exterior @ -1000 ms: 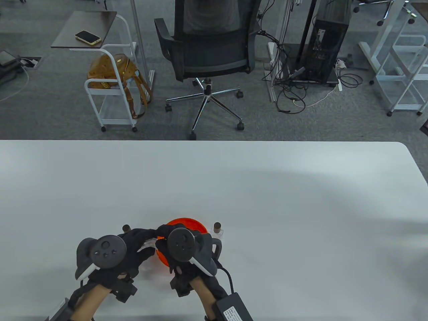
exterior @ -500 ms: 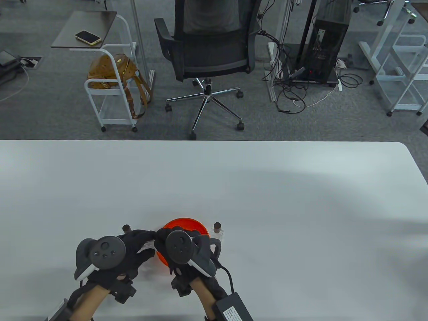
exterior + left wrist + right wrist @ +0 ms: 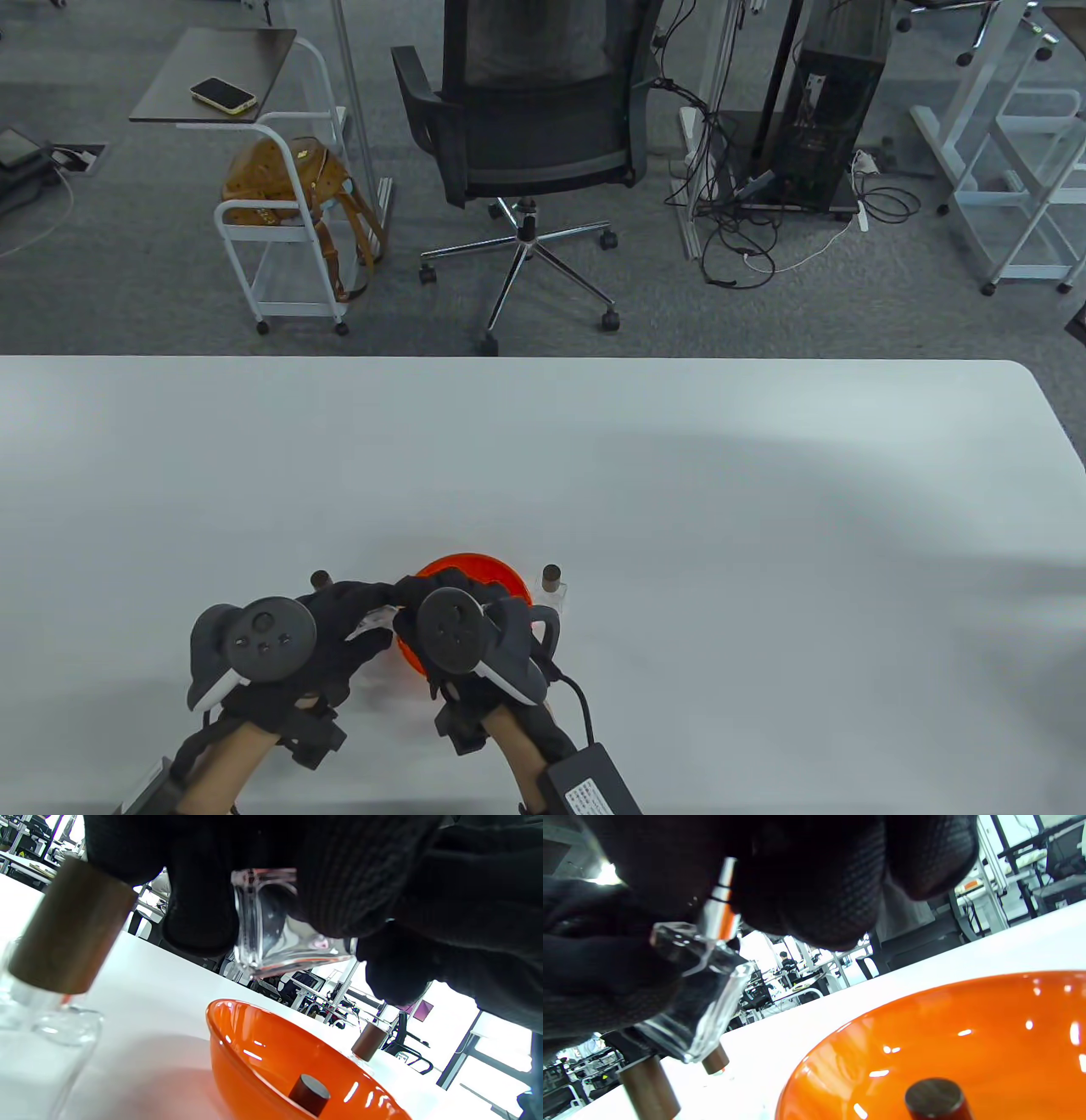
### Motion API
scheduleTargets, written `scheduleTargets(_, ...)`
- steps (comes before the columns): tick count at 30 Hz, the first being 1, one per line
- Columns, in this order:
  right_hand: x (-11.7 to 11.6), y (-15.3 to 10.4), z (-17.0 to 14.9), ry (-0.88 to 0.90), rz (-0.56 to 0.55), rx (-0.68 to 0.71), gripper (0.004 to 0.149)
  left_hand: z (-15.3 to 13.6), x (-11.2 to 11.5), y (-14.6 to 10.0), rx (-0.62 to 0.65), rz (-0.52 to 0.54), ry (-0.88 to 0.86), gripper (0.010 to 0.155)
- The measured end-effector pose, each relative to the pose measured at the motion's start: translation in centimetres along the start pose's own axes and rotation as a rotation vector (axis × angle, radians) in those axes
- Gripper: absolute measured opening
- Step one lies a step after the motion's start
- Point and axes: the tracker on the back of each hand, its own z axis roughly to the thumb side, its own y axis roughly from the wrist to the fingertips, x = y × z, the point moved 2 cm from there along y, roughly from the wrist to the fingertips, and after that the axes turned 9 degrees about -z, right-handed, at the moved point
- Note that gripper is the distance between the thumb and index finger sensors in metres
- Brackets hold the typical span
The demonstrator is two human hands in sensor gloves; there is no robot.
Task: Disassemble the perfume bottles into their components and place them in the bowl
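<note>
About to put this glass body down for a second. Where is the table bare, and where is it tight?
The table is bare beyond the orange bowl and right of the capped bottle. It is crowded at the near edge, where the left hand, right hand and another capped bottle flank the bowl.

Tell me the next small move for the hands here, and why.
Probably the right hand should twist the silver sprayer off. The left hand grips the clear bottle above the orange bowl, the sprayer still sits on its neck, and one brown cap already lies in the bowl.
</note>
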Motion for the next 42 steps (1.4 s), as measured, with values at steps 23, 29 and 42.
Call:
scheduleTargets(23, -0.55, -0.05, -0.1, -0.008, 0.021, 0.007, 0.042, -0.12, 0.34, 0.02, -0.002, -0.015, 0.023, 0.053)
scheduleTargets(29, -0.55, -0.1, 0.17, -0.002, 0.026, 0.013, 0.047, -0.36, 0.1, 0.04, -0.01, 0.007, -0.005, 0.053)
scheduleTargets(42, -0.33, -0.04, 0.04, -0.034, -0.015, 0.015, 0.045, -0.43, 0.07, 0.01, -0.002, -0.003, -0.019, 0.053)
